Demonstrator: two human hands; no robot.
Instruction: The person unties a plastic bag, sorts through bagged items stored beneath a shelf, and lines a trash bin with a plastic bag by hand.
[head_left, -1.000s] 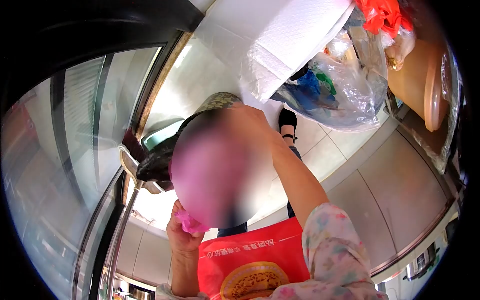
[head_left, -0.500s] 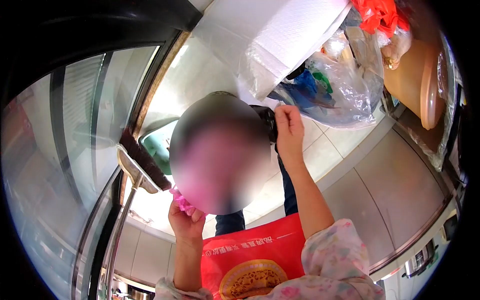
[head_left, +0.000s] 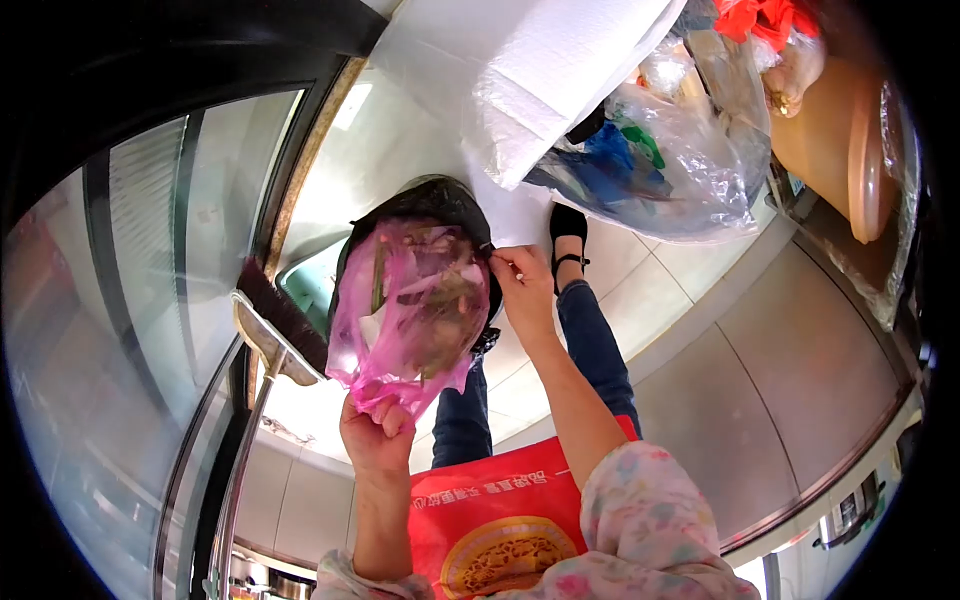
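A translucent pink plastic bag (head_left: 420, 300) with green and brown scraps inside hangs in front of my body. My left hand (head_left: 378, 432) is closed around its gathered pink neck. Behind and around the bag is a black plastic bag (head_left: 425, 195), lining what seems to be a bin that is mostly hidden. My right hand (head_left: 522, 285), wearing a ring, pinches the black bag's edge at the right side of the pink bag.
A broom (head_left: 285, 325) leans at the left by a glass door (head_left: 140, 330), near a green dustpan (head_left: 312, 280). Upper right are a white padded sheet (head_left: 570, 80), a clear bag of items (head_left: 690, 170) and an orange-brown tub (head_left: 835, 150). Grey cabinets (head_left: 720, 400) line the right.
The blur over the middle is gone, showing the pink bag. My right hand, with the black bag's edge, has moved left and down towards the pink bag. My left hand keeps its hold.
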